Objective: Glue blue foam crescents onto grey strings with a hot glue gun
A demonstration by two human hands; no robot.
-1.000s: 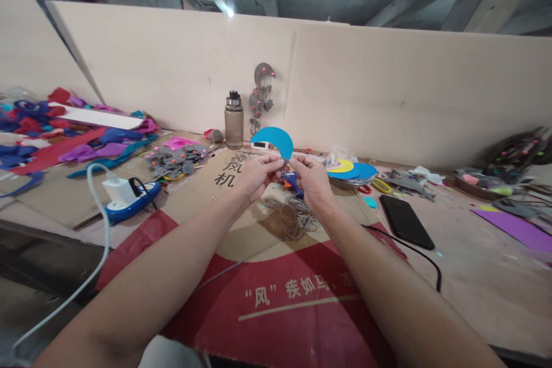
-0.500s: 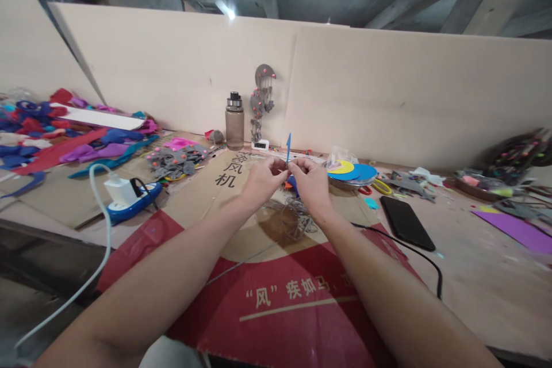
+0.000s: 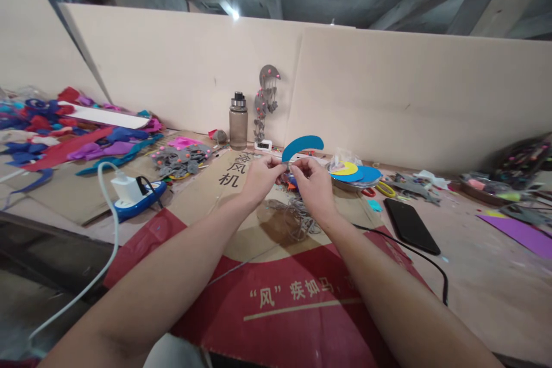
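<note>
Between my two hands, above the cardboard (image 3: 207,201), a curved blue felt piece (image 3: 304,145) stands up with its broad side towards me. My left hand (image 3: 263,181) is closed, thumb and fingertips pinching at the piece's lower end. Close beside it, my right hand (image 3: 317,187) is closed in a pinch at the same end. The fingertips hide that end and whatever thin thing may be there. Below them lies a loose tangle of grey string (image 3: 299,221), with one strand running towards the lower left.
A bottle (image 3: 238,121) stands behind; a grey felt moon hanging (image 3: 268,92) is on the partition. Right are a dish of felt discs (image 3: 366,175), yellow-handled scissors (image 3: 385,188) and a phone (image 3: 411,227). Left are a blue power strip (image 3: 142,201) and felt scraps (image 3: 95,146).
The blue felt piece has turned from edge-on to broad side facing me, so its curve shows. Both hands remain pinched together in nearly the same place. The view has shifted slightly.
</note>
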